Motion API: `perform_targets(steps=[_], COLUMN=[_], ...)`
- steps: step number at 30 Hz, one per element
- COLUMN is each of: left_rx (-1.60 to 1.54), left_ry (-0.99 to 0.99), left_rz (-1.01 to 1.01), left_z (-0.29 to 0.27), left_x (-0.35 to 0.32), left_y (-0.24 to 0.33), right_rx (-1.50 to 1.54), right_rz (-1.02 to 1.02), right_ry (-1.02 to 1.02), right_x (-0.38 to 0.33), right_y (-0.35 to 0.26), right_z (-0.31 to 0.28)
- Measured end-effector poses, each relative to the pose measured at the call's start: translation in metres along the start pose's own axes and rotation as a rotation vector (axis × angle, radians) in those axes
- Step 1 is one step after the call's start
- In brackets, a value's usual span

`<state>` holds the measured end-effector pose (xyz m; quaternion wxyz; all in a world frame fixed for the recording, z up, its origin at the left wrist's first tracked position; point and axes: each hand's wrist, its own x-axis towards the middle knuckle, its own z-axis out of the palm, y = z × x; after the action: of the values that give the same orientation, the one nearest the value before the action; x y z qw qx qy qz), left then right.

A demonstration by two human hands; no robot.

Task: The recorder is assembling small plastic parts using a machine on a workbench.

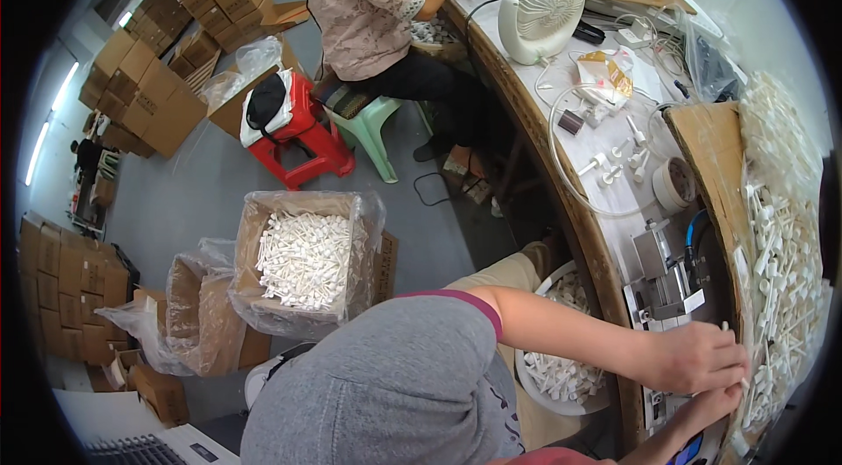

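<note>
My left hand [697, 358] reaches across the workbench to the edge of a cardboard box. Its fingers are closed, and the tip of a white plastic stemmed part [725, 326] pokes up from them. Just below it, my right hand [712, 408] is also closed, its fingertips close to the left hand's. What it grips is hidden. Both hands are beside a heap of white stemmed plastic parts [776, 272] in a plastic-lined cardboard box [715, 145]. A small metal fixture [662, 268] stands on the bench next to my left forearm.
A white tub [561, 408] of similar parts sits by my legs. On the bench are loose parts [614, 168], a tape roll [674, 184], clear tubing and a white fan [542, 13]. A lined carton [303, 259] stands behind me; a co-worker [368, 9] sits farther along.
</note>
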<state>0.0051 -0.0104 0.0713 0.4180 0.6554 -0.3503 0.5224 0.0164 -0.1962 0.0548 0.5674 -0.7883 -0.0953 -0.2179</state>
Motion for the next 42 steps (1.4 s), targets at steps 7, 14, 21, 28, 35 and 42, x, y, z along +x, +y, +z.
perform_targets(steps=[7,14,21,28,35,42], left_rx=[-0.264,-0.287,-0.232,-0.041,0.190,0.169], left_ry=[-0.111,-0.127,-0.200,-0.382,-0.691,-0.874], left_rz=[-0.207,-0.290,-0.347,-0.219,-0.130,-0.104], left_z=[-0.003,-0.028,-0.043,-0.028,0.003,0.014], left_x=[-0.015,-0.031,-0.039,-0.070,-0.089,-0.071], left_y=[0.002,0.007,0.008,-0.005,-0.003,-0.003], right_rx=[0.207,0.072,0.118,0.183,0.118,0.155], right_rz=[0.233,0.331,0.333,0.347,0.363,0.374], right_ry=[-0.006,-0.055,0.075,0.148,0.167,0.121], right_x=[-0.021,-0.041,-0.053,-0.062,-0.072,-0.065], right_y=[0.007,-0.069,-0.070,-0.061,-0.072,-0.008], right_z=[-0.011,0.014,0.016,0.005,0.015,-0.022])
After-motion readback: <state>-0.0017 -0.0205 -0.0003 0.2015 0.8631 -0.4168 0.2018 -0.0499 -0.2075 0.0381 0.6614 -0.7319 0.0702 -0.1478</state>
